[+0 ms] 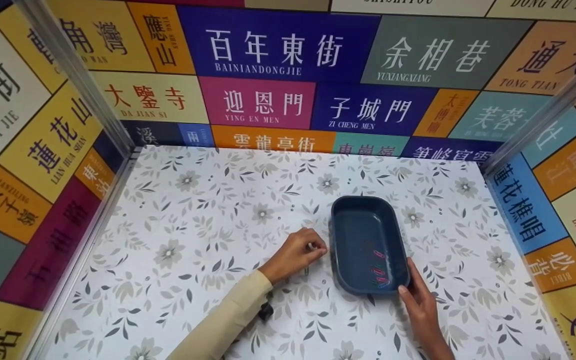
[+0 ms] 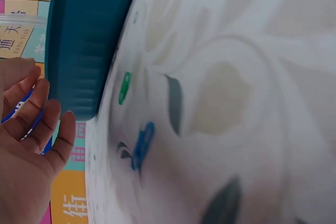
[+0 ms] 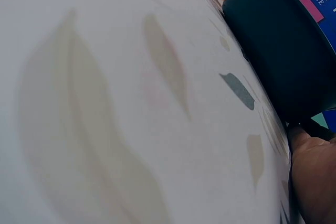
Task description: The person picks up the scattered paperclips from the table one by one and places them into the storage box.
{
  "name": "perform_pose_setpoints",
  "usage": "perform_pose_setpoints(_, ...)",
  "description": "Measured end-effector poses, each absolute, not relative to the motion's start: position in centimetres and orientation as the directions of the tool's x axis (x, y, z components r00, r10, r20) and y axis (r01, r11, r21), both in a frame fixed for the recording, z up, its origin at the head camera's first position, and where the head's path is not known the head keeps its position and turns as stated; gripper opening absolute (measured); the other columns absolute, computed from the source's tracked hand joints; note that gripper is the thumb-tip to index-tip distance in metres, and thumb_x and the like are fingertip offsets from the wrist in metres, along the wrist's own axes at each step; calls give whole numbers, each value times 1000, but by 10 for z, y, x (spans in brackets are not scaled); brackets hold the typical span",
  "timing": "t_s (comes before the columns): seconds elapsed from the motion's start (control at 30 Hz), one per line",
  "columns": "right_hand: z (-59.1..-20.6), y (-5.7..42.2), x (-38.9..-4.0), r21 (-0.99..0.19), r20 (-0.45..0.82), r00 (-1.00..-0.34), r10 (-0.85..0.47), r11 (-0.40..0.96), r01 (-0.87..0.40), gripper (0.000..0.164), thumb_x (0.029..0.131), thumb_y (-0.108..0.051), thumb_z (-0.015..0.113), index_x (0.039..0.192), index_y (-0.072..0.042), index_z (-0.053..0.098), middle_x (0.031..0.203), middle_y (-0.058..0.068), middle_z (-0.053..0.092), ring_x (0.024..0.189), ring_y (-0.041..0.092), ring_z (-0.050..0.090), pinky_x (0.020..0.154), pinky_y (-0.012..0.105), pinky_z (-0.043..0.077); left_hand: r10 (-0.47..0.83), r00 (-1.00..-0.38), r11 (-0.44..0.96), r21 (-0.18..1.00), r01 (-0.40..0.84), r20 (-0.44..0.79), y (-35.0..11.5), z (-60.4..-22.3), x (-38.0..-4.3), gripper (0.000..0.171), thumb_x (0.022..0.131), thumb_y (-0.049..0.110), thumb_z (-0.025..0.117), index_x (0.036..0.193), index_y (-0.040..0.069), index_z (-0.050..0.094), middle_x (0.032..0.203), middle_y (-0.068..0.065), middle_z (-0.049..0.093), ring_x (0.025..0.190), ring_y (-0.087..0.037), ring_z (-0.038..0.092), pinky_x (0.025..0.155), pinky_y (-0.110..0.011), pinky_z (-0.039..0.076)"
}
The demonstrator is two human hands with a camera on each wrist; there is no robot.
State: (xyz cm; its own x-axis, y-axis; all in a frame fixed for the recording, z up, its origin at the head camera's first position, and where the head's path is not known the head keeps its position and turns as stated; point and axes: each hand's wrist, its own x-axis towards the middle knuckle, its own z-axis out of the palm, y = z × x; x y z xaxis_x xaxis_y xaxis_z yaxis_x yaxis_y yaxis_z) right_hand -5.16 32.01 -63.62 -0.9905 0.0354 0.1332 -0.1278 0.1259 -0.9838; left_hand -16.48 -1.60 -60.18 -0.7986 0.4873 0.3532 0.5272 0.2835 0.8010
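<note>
A dark blue rectangular tray [image 1: 368,235] with rounded corners stands right of centre in the head view. Several small pink, red and blue pieces [image 1: 380,272] lie inside, near its front right. My right hand [image 1: 422,305] grips the near right corner, thumb at the rim and fingers along the outer side. Just left of the tray is my left hand [image 1: 295,255], its fingers bent and the thumb tip close to the index fingertip. Whether a small thing sits between them is hidden. Under that hand, the left wrist view shows a small green clip [image 2: 124,88] and a blue one [image 2: 143,146].
A white cloth with grey flowers and leaves [image 1: 168,252] covers the table. Panels with colourful street-name signs [image 1: 273,45] rise at the back and both sides, with metal posts [image 1: 80,75] at the corners. A small black object [image 1: 265,312] shows by the left sleeve.
</note>
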Motion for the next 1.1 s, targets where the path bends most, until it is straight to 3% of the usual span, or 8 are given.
perform_pose_setpoints(0.27,-637,321,-52,-981,144,-989,39,135,-137,66,111,4,56,171,4,28,177,31,22,154,-6,37,119,12,33,542,-745,274,756,594,389,-24,-609,-161,3,101,4,78,99,5,79,96,-9,74,92,-24,66,82,-34,56)
perform_pose_setpoints(0.5,-638,321,-51,-987,145,-989,34,77,-142,67,111,5,54,171,4,25,177,33,17,159,3,33,120,13,33,586,-727,260,767,587,358,-31,-613,-157,4,100,4,79,104,7,80,99,-8,74,94,-28,67,86,-36,57)
perform_pose_setpoints(0.73,-639,321,-51,-986,150,-988,43,83,-147,67,110,7,55,170,8,24,177,32,18,154,-6,37,120,12,33,643,-672,261,720,643,367,-39,-616,-156,8,101,10,79,105,4,82,103,-6,78,100,-23,65,93,-32,54)
perform_pose_setpoints(0.93,-640,321,-51,-984,163,-985,49,84,-158,66,110,7,55,170,7,26,178,26,23,155,-4,37,120,13,33,677,-629,224,708,670,381,-44,-621,-158,10,96,8,85,105,4,84,108,-5,78,107,-22,62,99,-33,52)
perform_pose_setpoints(1.1,-641,321,-50,-984,162,-986,49,79,-158,66,110,7,55,170,5,28,177,29,22,156,-1,37,121,14,32,712,-599,223,690,689,368,-51,-626,-160,12,95,10,87,105,5,86,111,-4,77,111,-22,61,103,-33,51)
